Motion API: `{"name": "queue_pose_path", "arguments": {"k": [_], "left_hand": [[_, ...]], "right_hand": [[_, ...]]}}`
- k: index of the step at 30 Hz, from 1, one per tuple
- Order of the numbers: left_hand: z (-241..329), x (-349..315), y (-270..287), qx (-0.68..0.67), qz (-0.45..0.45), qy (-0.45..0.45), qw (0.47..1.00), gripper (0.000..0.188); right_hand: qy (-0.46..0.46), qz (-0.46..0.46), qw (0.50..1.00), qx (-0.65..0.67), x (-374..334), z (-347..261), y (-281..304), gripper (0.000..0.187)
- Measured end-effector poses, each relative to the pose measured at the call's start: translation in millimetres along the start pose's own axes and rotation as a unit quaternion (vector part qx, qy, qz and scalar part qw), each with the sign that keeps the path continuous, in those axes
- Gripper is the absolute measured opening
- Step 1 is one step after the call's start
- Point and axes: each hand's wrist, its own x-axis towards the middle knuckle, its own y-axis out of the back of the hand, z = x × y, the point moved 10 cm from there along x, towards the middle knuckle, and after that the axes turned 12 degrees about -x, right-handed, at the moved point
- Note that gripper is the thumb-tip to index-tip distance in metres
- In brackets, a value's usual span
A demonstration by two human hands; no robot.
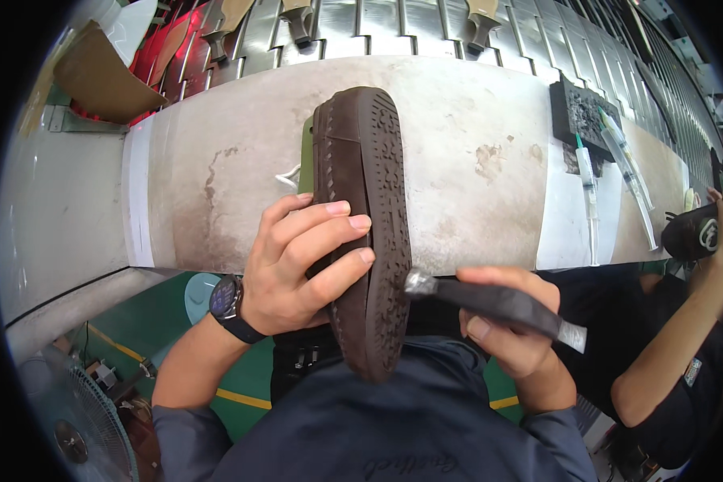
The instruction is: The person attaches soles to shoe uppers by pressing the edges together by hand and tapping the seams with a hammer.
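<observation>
A dark brown shoe (341,161) is tilted on its side at the front edge of the worktable, its toe-to-heel length running away from me. The studded sole (389,185) faces right. My left hand (301,261), with a watch on the wrist, grips the shoe around its middle, fingertips near the sole's edge. A green part (307,157), perhaps a shoe last, shows behind the upper beside a white cord (289,177). My right hand (514,329) is closed around a hammer (490,304) with a dark body and shiny metal ends. Its rounded end is at the sole's right edge; whether they touch I cannot tell.
Two syringes (590,201) lie by a black block (578,112) on the right. Beyond the table (466,161) runs a metal slat conveyor (414,32) carrying several brushes (299,20). A co-worker's arm (675,345) holds a dark shoe (691,233). A fan (88,418) stands lower left.
</observation>
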Motion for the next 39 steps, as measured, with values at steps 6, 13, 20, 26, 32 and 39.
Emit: {"name": "queue_pose_path", "arguments": {"k": [6, 13, 20, 26, 32, 39], "left_hand": [[0, -2, -4, 0.032, -0.005, -0.015, 0.999, 0.053], [-2, -9, -9, 0.036, 0.011, -0.034, 0.999, 0.044], [0, -12, -11, 0.024, 0.011, -0.045, 0.999, 0.043], [0, -12, -10, 0.019, 0.022, -0.038, 0.999, 0.043], [2, -8, -8, 0.033, 0.015, -0.035, 0.999, 0.045], [-3, -9, -7, 0.002, 0.031, -0.009, 0.999, 0.040]], "right_hand": [[-0.103, 0.005, 0.992, 0.077, 9, 30, -16, 0.027], [0.036, -0.031, 0.989, -0.142, 22, 6, -27, 0.031], [0.096, -0.067, 0.981, -0.157, 40, -11, -30, 0.034], [0.190, -0.097, 0.955, -0.209, 54, -38, -35, 0.035], [0.146, -0.180, 0.906, -0.354, 66, -58, -41, 0.033], [-0.072, -0.101, 0.991, -0.059, 38, -4, -23, 0.032]]}}
